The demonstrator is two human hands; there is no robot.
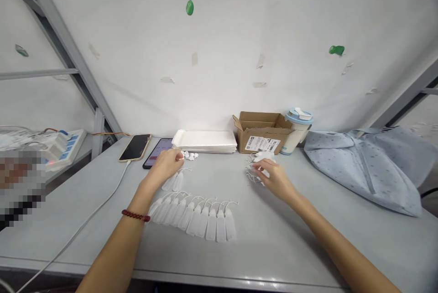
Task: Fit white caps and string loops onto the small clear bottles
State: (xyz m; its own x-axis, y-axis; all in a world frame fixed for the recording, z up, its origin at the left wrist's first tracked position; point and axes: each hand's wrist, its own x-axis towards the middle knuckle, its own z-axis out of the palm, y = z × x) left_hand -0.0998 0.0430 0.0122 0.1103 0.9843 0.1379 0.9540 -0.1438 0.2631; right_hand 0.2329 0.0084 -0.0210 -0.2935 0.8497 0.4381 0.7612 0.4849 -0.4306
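Observation:
My left hand point(167, 164) is closed in a pinch at a little heap of small white pieces point(192, 156); what sits between its fingertips is too small to make out. My right hand point(275, 179) bends its thumb and fingers round a white tag at a pile of white tags point(264, 157) with thin loops. Two translucent white tags point(178, 182) lie just below my left hand. Nearer the front, several more tags with string loops form an overlapping, fanned row point(205, 220).
At the back stand a flat white stack point(205, 141), an open cardboard box point(260, 140) and a blue-lidded cup point(296, 133). Two phones point(136, 148) lie at left, one with a white cable point(102, 213). Pale blue patterned cloth point(362, 165) covers the right side. A power strip point(70, 149) sits far left.

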